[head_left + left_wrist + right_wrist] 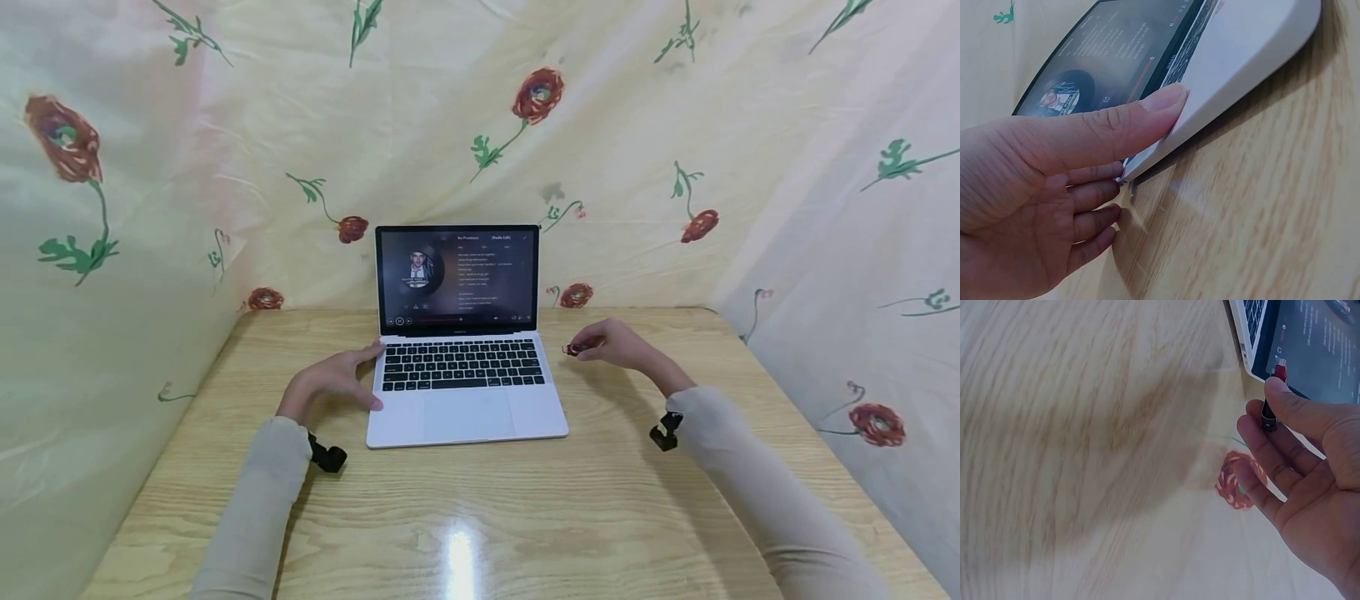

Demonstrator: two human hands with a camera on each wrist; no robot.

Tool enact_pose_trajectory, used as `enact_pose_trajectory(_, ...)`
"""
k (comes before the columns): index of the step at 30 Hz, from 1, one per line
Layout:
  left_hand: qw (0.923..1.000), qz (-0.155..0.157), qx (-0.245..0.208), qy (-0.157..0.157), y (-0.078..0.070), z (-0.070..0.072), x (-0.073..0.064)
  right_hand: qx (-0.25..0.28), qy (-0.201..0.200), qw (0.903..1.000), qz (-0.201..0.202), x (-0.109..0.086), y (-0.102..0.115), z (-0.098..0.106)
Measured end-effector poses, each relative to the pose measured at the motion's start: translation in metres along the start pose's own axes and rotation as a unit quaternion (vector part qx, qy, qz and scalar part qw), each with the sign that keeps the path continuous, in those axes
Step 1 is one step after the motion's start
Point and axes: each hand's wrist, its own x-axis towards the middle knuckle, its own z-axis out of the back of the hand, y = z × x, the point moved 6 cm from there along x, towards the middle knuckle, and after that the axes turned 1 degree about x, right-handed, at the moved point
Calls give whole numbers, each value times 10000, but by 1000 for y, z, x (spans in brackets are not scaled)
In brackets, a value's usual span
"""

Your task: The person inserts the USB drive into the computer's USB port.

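An open laptop [468,417] stands on the table with its screen [491,279] lit, showing a music player. My left hand [335,377] rests along its left side. In the left wrist view the thumb [1163,103] presses on the laptop's edge, while the other fingers [1094,197] reach the rear corner by the hinge. To the right of the laptop, my right hand [607,343] pinches a small black-and-red USB stick [1269,415] between thumb and fingers. Its metal plug [1282,363] points toward the laptop's side, apart from it.
The wooden table [420,508] spreads in front of and around the laptop. A flower-printed cloth [450,150] hangs close behind the screen and along both sides. Each wrist carries a small black camera, such as the left one [327,455].
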Motion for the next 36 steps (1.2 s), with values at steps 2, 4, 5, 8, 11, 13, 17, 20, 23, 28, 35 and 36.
enact_pose_trajectory(2, 10000, 19, -4, 0, 0, 0, 0, -5, 6, 10000, 41, 3, 1, -3)
enact_pose_trajectory(4, 10000, 30, -6, -2, 0, 1, -1, -19, 3, 10000, 85, 5, 1, -6)
enact_pose_trajectory(5, 10000, 30, -7, -1, 0, 1, -1, -30, 7, 9999, 113, 6, 2, -7)
enact_pose_trajectory(8, 10000, 27, 9, -3, -1, 0, -1, -5, 5, 9999, 101, 9, 3, -10)
enact_pose_trajectory(11, 10000, 23, 55, -3, 0, 0, 0, 33, 31, 9999, 145, 10, 6, -12)
enact_pose_trajectory(13, 10000, 30, 81, -16, 0, 0, 0, 62, 49, 9998, 158, 11, 7, -14)
enact_pose_trajectory(17, 10000, 43, 76, -23, 0, 0, 0, 44, 84, 9997, 216, 14, 8, -16)
enact_pose_trajectory(20, 10000, 37, 75, -19, -1, 0, 0, 24, 105, 9995, 281, 16, 7, -18)
enact_pose_trajectory(23, 10000, 33, 74, -15, 0, 0, 1, 71, 137, 9995, 272, 18, 7, -20)
enact_pose_trajectory(28, 10000, 0, -48, 4, 0, 0, 0, 63, 183, 9996, 181, 21, 3, -24)
enact_pose_trajectory(35, 10000, -19, -71, 10, 0, 0, 0, -13, 151, 9999, -65, 26, -3, -26)
enact_pose_trajectory(36, 10000, -16, -65, 6, 0, 0, 0, -24, 150, 9999, -80, 26, -3, -26)
